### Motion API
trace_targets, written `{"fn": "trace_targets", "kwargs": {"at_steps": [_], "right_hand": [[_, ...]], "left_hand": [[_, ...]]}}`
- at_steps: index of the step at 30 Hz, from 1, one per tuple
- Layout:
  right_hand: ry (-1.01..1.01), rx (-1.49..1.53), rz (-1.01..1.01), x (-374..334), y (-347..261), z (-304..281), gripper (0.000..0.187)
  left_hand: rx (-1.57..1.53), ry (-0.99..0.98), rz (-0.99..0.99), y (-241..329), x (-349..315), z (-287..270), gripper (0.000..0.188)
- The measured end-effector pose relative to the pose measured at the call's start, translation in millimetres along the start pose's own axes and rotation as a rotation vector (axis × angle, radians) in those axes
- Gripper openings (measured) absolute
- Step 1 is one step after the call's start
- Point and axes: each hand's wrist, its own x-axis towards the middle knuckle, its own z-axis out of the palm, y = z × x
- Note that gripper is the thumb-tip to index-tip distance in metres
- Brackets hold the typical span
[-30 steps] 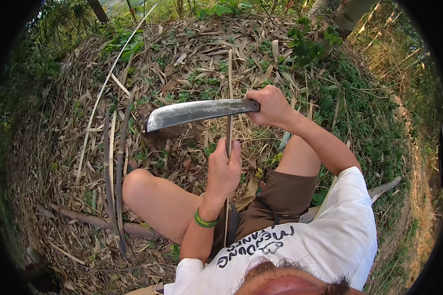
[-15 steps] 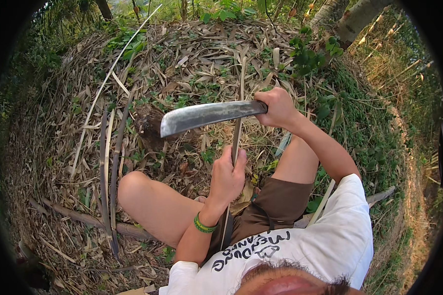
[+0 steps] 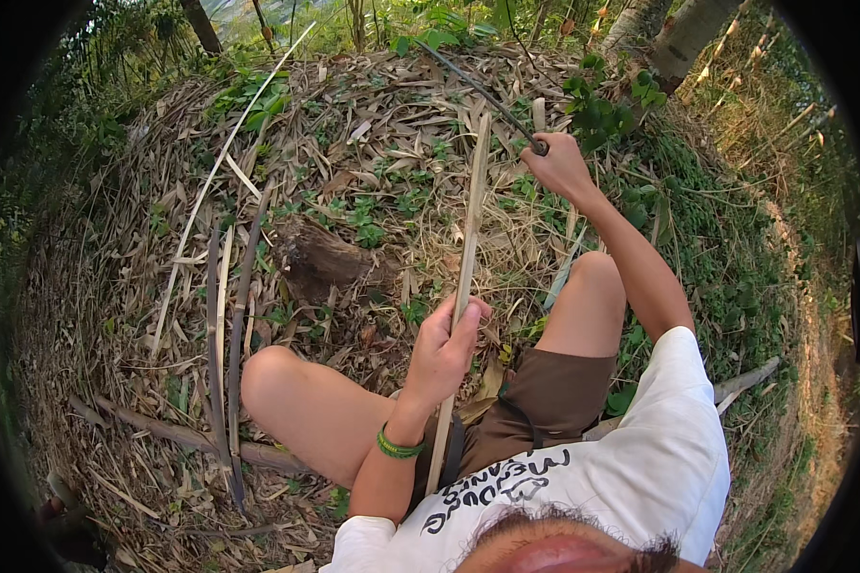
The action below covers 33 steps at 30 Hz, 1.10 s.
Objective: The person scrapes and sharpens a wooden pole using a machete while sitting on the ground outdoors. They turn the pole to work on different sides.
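Ground: dry leaf litter (image 3: 301, 181), green seedlings (image 3: 363, 225), brown stump (image 3: 317, 258); tree trunks (image 3: 693, 43) beyond. Hands apart. Left hand (image 3: 445, 351): clamped round pale strip (image 3: 472, 224), rising from lap. Right hand (image 3: 561, 166): gripping machete (image 3: 487, 95), blade pointing outward.

Strip (image 3: 470, 229) pale tan; machete (image 3: 478, 89) dk grey; shorts (image 3: 569, 382) brn; shirt (image 3: 664, 430) wht w/ blk print (image 3: 543, 465); wristband (image 3: 398, 445) grn/yel.

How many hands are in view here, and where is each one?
2: the left hand, near the middle, grips a pale strip; the right hand, farther up and right, holds a long blade. No others show.
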Motion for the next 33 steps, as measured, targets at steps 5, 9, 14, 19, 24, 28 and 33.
{"fn": "trace_targets", "kwargs": {"at_steps": [5,9,14,19,24,28,33], "right_hand": [[-0.012,0.044,-0.355,-48,-58,3,0.020],[0.023,-0.045,-0.595,-63,-68,1,0.015],[0.053,-0.155,-0.528,-30,-39,14,0.017],[0.065,-0.260,-0.503,-11,-27,26,0.019],[0.058,-0.155,0.079,50,36,-4,0.034],[0.144,-0.167,0.284,58,104,-62,0.061],[0.142,0.252,-0.006,-12,40,-46,0.079]], "left_hand": [[-0.289,-0.101,-0.059,5,1,-12,0.042],[-0.341,-0.159,-0.042,5,-1,-2,0.040],[-0.341,-0.118,-0.036,5,9,1,0.035],[-0.350,-0.115,-0.027,3,11,-6,0.033],[-0.404,-0.201,-0.049,9,-14,-10,0.038],[-0.506,-0.248,-0.014,11,-13,-9,0.033],[-0.310,-0.020,-0.013,11,5,-10,0.032]]}}
